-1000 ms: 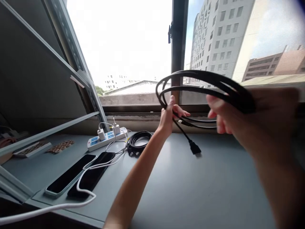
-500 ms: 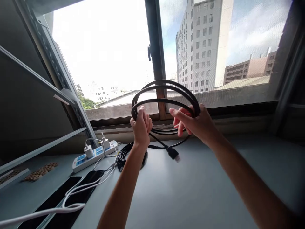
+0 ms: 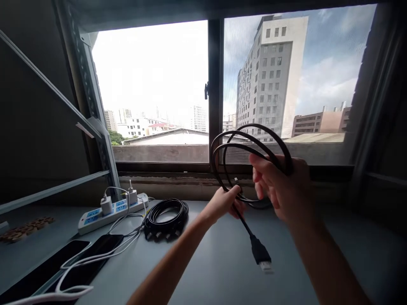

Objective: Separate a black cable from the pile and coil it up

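A black cable (image 3: pixel 237 145), looped into a loose coil, is held up above the table between my two hands. My right hand (image 3: pixel 282 186) grips the upper right of the loops, which run between thumb and palm; its other fingers curl loosely. Low on the coil's left side, my left hand (image 3: pixel 225 202) is closed on the cable with the thumb on top. Below it hangs the cable's end with a black plug (image 3: pixel 260 252), its metal tip pointing down to the right. A small light tip shows just above my left thumb.
Left of my hands lies another coiled black cable (image 3: pixel 167 214) with several plugs. A power strip (image 3: pixel 112 213) carries white chargers with white cords (image 3: pixel 104 254) trailing over dark phones or tablets (image 3: pixel 47 264). The window (image 3: pixel 215 106) and a metal frame (image 3: pixel 106 140) border the table.
My left hand has moved right and down along the coil, nearer my right hand. The loops have drawn narrower and shifted right, and the plug hangs lower and closer.
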Motion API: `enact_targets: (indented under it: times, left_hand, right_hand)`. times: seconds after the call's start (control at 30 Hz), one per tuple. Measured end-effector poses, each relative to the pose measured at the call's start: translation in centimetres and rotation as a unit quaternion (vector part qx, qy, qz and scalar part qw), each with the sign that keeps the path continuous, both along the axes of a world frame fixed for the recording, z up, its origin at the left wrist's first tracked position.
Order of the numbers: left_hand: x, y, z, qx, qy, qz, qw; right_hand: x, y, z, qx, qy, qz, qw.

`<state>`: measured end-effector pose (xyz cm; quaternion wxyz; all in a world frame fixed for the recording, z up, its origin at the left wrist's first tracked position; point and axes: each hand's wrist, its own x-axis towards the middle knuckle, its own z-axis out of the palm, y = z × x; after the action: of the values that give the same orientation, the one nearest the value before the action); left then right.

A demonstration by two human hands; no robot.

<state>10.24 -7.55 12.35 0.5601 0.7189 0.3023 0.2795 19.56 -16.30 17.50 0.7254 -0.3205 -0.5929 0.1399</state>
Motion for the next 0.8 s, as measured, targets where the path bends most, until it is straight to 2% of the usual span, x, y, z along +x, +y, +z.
enact_targets:
  times: [0.1, 0.17, 0.27, 0.37, 0.47, 0.57, 0.7, 0.8]
  left_hand:
    - [-0.7, 0.6, 0.2, -0.042, 0.027, -0.137, 0.989]
    - [-1.1, 1.1, 0.3, -0.051, -0.041, -0.167, 0.984]
    - [-1.5, 1.7, 0.7, -0.025, -0.186, -0.123, 0.974]
    - [-1.8, 2.0, 1.4, -0.009, -0.281, -0.076, 0.957]
    - [-2.4, 2.4, 2.1, 0.004, -0.354, -0.039, 0.935]
    - [-3.2, 2.6, 2.8, 0.058, -0.362, 0.009, 0.93]
    - [-4.3, 2.1, 3.8, 0.116, -0.329, 0.07, 0.935]
    - [-4.7, 1.6, 4.3, 0.161, -0.323, 0.115, 0.925]
  right_hand:
    - [-0.1, 0.0, -0.2, 0.018, -0.001, 0.002, 1.0]
    - [-0.2, 0.0, -0.2, 0.04, 0.0, 0.022, 0.999]
    - [-0.1, 0.3, 0.0, 0.061, 0.058, 0.066, 0.994]
    - [0.3, 1.4, 0.2, 0.003, 0.128, 0.114, 0.985]
    - [0.9, 2.8, 0.0, -0.051, 0.131, 0.122, 0.982]
    - [1.3, 3.6, -0.4, -0.058, 0.094, 0.103, 0.989]
    - [0.9, 3.4, -0.4, -0.056, 0.065, 0.114, 0.99]
    - [0.5, 2.9, -0.5, -0.003, 0.033, 0.031, 0.999]
